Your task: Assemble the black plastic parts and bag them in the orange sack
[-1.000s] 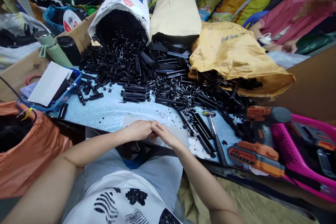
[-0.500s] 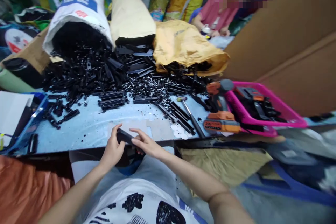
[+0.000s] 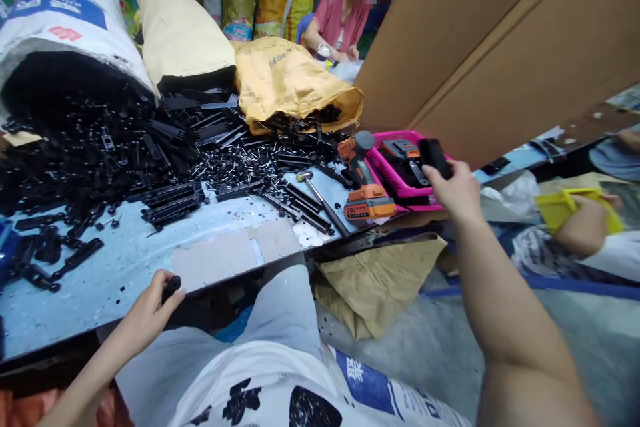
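A: What's in your right hand [image 3: 455,190]?

B: A black part [image 3: 435,157]; your fingers [image 3: 431,177] are wrapped around it, and you hold it out over the near edge of the pink basket [image 3: 395,183], well off to the right of your lap.

A: And your left hand [image 3: 147,310]?

B: It rests at the near edge of the tabletop [image 3: 125,267]; its fingers are curled on a small black piece [image 3: 171,285], pinching it against the edge.

A: What sits around the basket?

B: An orange drill [image 3: 363,180] stands just beside it on the tabletop; a hammer [image 3: 320,197] lies to the left of the drill, among loose black strips [image 3: 300,207].

A: Farther out?

B: A heap of black parts [image 3: 100,147] spills from a white sack [image 3: 60,20]; a yellow sack [image 3: 290,83] lies open beside it; a person in a pink top [image 3: 340,17] sits behind; another person's arm [image 3: 580,227] holds a yellow tray [image 3: 560,207] at your right.
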A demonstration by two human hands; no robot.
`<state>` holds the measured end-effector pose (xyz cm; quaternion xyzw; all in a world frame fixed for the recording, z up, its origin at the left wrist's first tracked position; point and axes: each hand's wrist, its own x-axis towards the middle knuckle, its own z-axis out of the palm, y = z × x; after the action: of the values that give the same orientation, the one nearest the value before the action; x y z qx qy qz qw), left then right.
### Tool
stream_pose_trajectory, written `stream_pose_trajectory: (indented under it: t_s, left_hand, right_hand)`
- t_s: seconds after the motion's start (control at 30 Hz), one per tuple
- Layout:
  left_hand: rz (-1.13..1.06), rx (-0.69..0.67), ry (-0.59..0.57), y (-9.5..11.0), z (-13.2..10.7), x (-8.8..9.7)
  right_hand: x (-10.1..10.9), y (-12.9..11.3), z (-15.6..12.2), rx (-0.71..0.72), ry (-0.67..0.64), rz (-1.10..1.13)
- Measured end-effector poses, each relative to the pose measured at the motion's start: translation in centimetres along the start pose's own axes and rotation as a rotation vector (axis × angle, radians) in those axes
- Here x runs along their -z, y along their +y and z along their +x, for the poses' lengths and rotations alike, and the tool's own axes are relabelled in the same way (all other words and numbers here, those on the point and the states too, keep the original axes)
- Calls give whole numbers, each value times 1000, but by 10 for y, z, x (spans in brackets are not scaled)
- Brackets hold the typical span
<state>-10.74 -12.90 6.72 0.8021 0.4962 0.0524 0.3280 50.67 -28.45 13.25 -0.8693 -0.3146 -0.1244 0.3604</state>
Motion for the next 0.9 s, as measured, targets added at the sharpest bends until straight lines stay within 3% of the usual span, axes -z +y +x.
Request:
stream_pose_trajectory:
  t_s: [0.07, 0.13, 0.27, 0.37, 0.47, 0.57, 0.63, 0.73, 0.8, 0.9]
  left_hand:
    - [-15, 9, 42, 8, 12, -10]
    - [-22, -20, 118, 13, 23, -21]
    - [14, -163, 332, 6, 38, -33]
    - [55, -252, 412, -6, 46, -38]
    - [108, -315, 408, -16, 54, -50]
    - [216, -339, 386, -20, 60, -67]
    - [278, -330, 399, -21, 62, -77]
    - [299, -330, 464, -21, 60, -86]
    - [276, -337, 512, -21, 58, -88]
    - [253, -333, 570, -21, 57, -88]
  right_hand:
    - [-3, 34, 30, -172, 107, -159]
    - [-8, 53, 48, -226, 110, -219]
    - [-26, 59, 55, -10, 198, -83]
    - [-45, 33, 46, 118, 240, -96]
    - [-65, -32, 20, 344, 233, -69]
    - [-98, -126, -29, 651, 205, 115]
    - [-133, -190, -69, 792, -69, 233]
    - [-204, -271, -119, 920, -541, 299]
    - [-252, -315, -141, 914, -717, 307]
    - [-311, -369, -158, 766, -823, 262]
